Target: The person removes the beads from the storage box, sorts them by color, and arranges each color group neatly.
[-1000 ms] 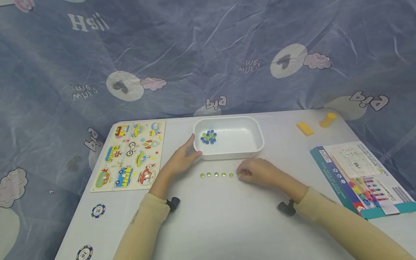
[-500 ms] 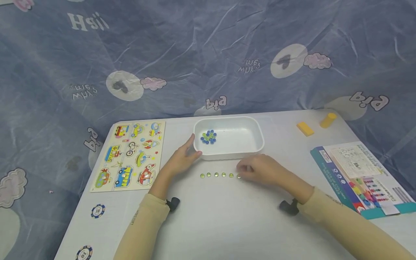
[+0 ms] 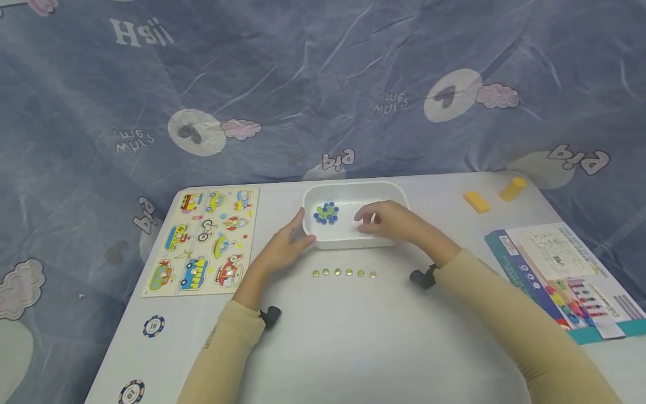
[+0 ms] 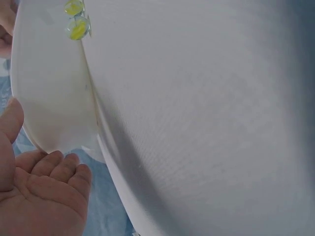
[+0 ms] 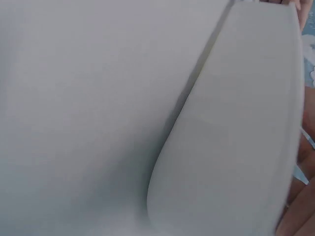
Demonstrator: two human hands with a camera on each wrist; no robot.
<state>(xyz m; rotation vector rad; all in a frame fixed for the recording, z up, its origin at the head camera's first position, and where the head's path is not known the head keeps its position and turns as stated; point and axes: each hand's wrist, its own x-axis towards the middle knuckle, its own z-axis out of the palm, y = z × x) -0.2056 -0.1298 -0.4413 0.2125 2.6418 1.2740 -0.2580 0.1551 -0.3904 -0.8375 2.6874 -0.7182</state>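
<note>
A white tray [image 3: 348, 243] stands near the far edge of the table. Blue and yellow-green glass marbles [image 3: 326, 213] lie clustered in its left end. My left hand [image 3: 279, 248] rests against the tray's left end, thumb at the front corner, fingers fairly straight along the side; the left wrist view shows the fingertips [image 4: 71, 164] by the tray wall. Over the tray's right half is my right hand [image 3: 391, 220], fingers loosely bent and thumb apart, with nothing visible between them. A row of several yellow-green marbles [image 3: 349, 272] lies on the table before the tray.
At left lies a vehicle puzzle board [image 3: 202, 241], with poker chips [image 3: 153, 326] nearer the front. A yellow block [image 3: 476, 202] and a yellow cylinder [image 3: 513, 189] stand at the back right. A toy box [image 3: 560, 280] with a paper on top lies at the right.
My right hand has let go of the marble at the row's right end and moved up and slightly left, over the tray. My left hand has stayed at the tray.
</note>
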